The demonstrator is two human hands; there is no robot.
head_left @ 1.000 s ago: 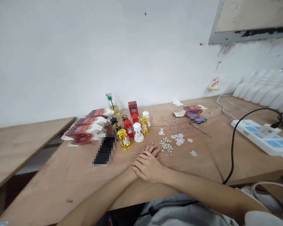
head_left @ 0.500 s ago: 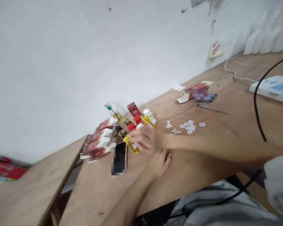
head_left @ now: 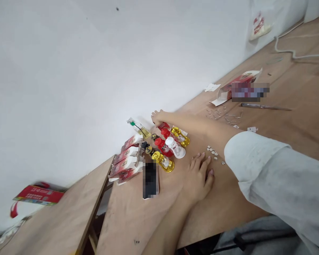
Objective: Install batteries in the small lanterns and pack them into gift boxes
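Observation:
My left hand (head_left: 200,175) lies palm down on the table, fingers spread, with nothing held; several small round button cells (head_left: 212,151) are just right of its fingertips. My right hand (head_left: 157,117) reaches far across to the wall, its fingers bent over the top of a small red box (head_left: 164,126) and closed on it. In front of that box stand miniature lanterns: a white lantern (head_left: 175,147), a gold lantern (head_left: 163,162), another gold lantern (head_left: 181,136), a red lantern (head_left: 162,146) and darker ones. My right forearm passes above the table behind them.
Left of the lanterns lie open red-and-white boxes (head_left: 126,163) and a phone (head_left: 150,180). A bottle of yellowish liquid (head_left: 140,129) stands by the wall. To the right are bent metal wires (head_left: 232,118), a screwdriver (head_left: 266,106) and an opened red carton (head_left: 238,84).
My right hand has moved from the lanterns away to the box by the wall. A white lantern now shows where it was. My left hand has opened out flat; the view has shifted.

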